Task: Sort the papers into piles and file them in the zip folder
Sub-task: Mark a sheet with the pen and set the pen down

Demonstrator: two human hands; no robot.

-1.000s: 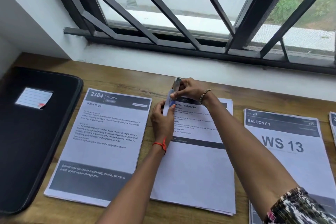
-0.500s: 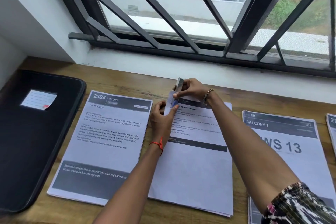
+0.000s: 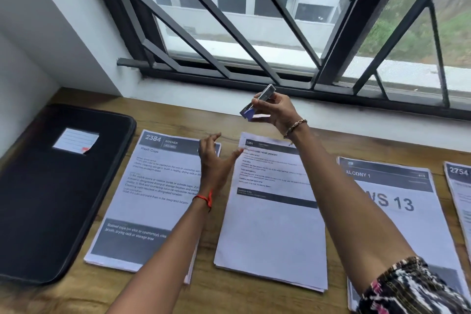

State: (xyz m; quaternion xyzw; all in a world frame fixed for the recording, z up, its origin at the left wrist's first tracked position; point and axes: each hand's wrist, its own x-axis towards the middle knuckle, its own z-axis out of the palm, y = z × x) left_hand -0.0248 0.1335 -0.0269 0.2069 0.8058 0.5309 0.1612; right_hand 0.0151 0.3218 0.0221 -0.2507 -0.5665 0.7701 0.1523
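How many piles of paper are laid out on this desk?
4: the Wash Cups pile beside the zip folder, the cold relief powder pile next, the WS 13 pile right of it, the 2754 pile cut by the right edge. Others may lie off-frame.

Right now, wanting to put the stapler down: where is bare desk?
The widest bare strip of desk runs along the wall, behind the folder and the piles. A narrower patch lies at the front edge, before the kitchen pile and the middle pile. Crowded: the right side, where the piles sit close, and the left, filled by the folder.
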